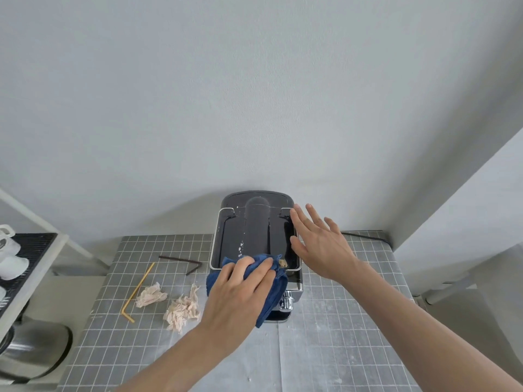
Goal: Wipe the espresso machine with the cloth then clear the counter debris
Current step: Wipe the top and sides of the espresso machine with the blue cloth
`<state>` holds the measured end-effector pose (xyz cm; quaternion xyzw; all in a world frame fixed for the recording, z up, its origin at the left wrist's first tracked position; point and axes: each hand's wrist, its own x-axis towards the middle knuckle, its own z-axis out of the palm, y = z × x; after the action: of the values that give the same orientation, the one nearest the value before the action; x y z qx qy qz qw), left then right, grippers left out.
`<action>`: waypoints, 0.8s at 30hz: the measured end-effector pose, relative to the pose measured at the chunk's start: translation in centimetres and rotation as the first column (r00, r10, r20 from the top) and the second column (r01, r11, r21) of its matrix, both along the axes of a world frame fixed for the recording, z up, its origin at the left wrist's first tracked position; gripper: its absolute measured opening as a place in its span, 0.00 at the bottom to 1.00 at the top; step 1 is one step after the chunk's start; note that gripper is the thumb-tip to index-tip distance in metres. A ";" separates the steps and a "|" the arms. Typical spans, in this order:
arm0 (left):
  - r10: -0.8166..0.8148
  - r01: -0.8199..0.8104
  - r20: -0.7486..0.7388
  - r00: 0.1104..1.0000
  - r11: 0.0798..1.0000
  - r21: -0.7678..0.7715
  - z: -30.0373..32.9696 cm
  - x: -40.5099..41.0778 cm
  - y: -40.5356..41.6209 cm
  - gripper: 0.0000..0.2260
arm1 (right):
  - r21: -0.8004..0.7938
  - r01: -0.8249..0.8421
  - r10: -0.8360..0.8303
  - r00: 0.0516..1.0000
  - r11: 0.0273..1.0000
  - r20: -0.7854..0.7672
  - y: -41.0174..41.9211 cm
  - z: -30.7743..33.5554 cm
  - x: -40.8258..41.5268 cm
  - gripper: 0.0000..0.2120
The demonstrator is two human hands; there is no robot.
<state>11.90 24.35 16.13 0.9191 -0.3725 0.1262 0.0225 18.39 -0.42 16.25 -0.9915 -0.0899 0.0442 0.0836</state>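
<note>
A black espresso machine [256,230] stands at the back of the grey tiled counter [339,321], against the wall. White specks dot its top. My left hand [240,290] presses a bunched blue cloth [273,295] on the machine's front top edge, and the cloth hangs down over the front. A small tan crumb [282,263] lies beside the cloth. My right hand [317,239] rests flat with fingers spread on the machine's right side. Left of the machine lie two crumpled pinkish tissues [151,295] [182,308], a bent yellow straw [138,290] and a bent brown straw [184,263].
A white shelf unit [34,250] with a black ribbed mat and white cups stands at the left. Below it sits a steel pot lid [36,346]. A black cable [365,236] runs behind the machine on the right. A white wall corner rises at the right.
</note>
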 end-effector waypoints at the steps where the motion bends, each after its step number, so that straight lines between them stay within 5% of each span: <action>1: 0.006 -0.006 -0.015 1.000 1.000 0.019 0.2 0.4 -0.3 0.21 | 0.007 0.001 -0.001 1.000 1.000 0.001 0.0 0.0 -0.1 0.30; 7: 0.023 -0.018 -0.069 0.997 0.997 0.075 0.9 3.1 -1.1 0.25 | 0.026 0.016 -0.016 1.000 1.000 0.003 0.3 0.5 -0.8 0.30; 24: -0.391 0.399 -0.161 0.906 0.916 0.023 1.4 9.2 -0.2 0.21 | -0.004 0.194 -0.194 0.981 0.981 0.029 0.9 -0.5 -10.2 0.32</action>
<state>21.13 24.19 17.51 0.8319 -0.5514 0.0379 0.0506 8.14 0.43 15.70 -0.9963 0.0061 0.0222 0.0827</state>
